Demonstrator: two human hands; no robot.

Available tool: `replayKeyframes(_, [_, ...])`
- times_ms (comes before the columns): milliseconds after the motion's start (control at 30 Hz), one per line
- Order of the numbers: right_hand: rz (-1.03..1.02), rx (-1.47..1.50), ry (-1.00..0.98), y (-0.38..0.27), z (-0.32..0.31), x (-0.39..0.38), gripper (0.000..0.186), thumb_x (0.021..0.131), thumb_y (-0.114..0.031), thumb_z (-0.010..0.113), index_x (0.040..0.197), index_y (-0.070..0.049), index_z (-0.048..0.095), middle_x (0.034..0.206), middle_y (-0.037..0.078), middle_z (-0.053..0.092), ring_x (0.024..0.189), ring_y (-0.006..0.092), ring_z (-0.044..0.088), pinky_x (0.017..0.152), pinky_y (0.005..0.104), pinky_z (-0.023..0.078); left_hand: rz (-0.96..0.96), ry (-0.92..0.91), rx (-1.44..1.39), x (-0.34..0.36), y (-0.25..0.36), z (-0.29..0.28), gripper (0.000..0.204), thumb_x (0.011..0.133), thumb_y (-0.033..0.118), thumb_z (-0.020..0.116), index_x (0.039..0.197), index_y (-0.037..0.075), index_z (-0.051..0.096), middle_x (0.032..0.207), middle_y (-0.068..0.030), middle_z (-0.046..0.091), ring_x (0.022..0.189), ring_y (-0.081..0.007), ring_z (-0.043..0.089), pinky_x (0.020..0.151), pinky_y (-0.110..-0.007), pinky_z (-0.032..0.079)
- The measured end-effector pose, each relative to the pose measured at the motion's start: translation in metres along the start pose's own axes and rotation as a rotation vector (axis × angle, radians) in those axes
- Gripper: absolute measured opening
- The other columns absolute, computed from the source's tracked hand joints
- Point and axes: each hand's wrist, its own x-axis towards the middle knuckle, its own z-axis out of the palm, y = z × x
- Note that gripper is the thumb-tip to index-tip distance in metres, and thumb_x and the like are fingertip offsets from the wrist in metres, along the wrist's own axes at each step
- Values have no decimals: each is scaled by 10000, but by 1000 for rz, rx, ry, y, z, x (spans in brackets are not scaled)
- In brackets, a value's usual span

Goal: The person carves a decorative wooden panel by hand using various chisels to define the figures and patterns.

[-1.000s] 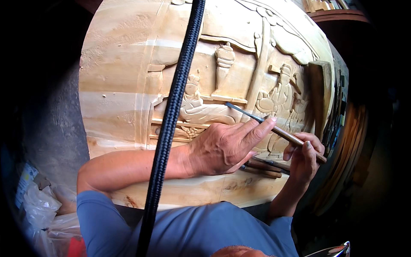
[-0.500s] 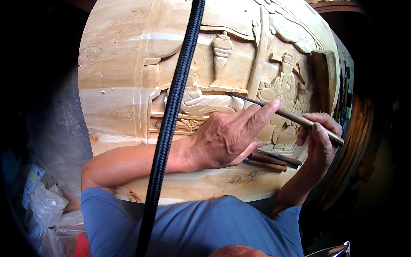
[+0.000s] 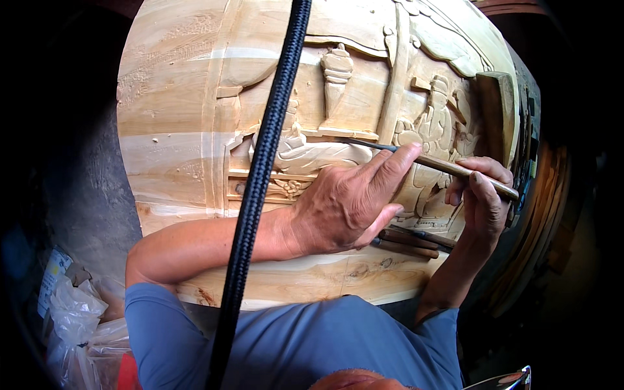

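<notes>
A wood-carving chisel (image 3: 448, 166) lies slantwise over a pale wooden relief panel (image 3: 169, 117). My right hand (image 3: 484, 195) is closed around the rear of its wooden handle. Farther forward, my left hand (image 3: 351, 205) has its fingers on the chisel near the join of handle and dark shank; the thumb stands apart. The blade tip meets the narrow carved ledge (image 3: 325, 135) above a reclining draped figure (image 3: 325, 158). Over that ledge rises a carved tapered ornament (image 3: 337, 81). Part of the lower carving is hidden behind my left hand.
Several more wooden-handled chisels (image 3: 409, 242) lie on the panel by my left wrist. A thick wooden block (image 3: 497, 117) rests at the right side. A black braided cable (image 3: 263, 156) crosses the view. Clear plastic bags (image 3: 75, 312) sit at lower left.
The chisel's blade tip has shifted slightly left along the ledge, its angle a little flatter. My right hand has moved slightly up and left; my left hand keeps its place on the tool.
</notes>
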Motion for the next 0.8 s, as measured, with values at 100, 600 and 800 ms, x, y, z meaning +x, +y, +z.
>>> replayKeyframes(100, [-22, -22, 3, -1, 3, -1, 350, 1048, -173, 719, 1230, 123, 756, 773, 203, 729, 597, 239, 680, 577, 343, 568, 19, 24, 1, 0, -1, 1, 1056, 842, 97, 913, 1709, -51, 330, 1511, -308, 650, 1061, -402, 805, 832, -423, 669])
replayKeyframes(600, [4, 9, 48, -7, 7, -6, 322, 1012, -134, 734, 1172, 142, 781, 836, 201, 757, 650, 253, 732, 627, 346, 594, 28, 2, -16, -1, -1, -1, 1044, 850, 96, 908, 1708, -47, 330, 1491, -319, 656, 1094, -419, 800, 839, -438, 668])
replayKeyframes(800, [16, 48, 36, -2, 7, -4, 318, 1027, -139, 723, 1172, 139, 776, 813, 211, 759, 648, 259, 732, 625, 353, 597, 18, 23, -19, 0, -1, 1, 1016, 850, 72, 901, 1693, -60, 349, 1479, -311, 663, 1099, -398, 799, 837, -428, 670])
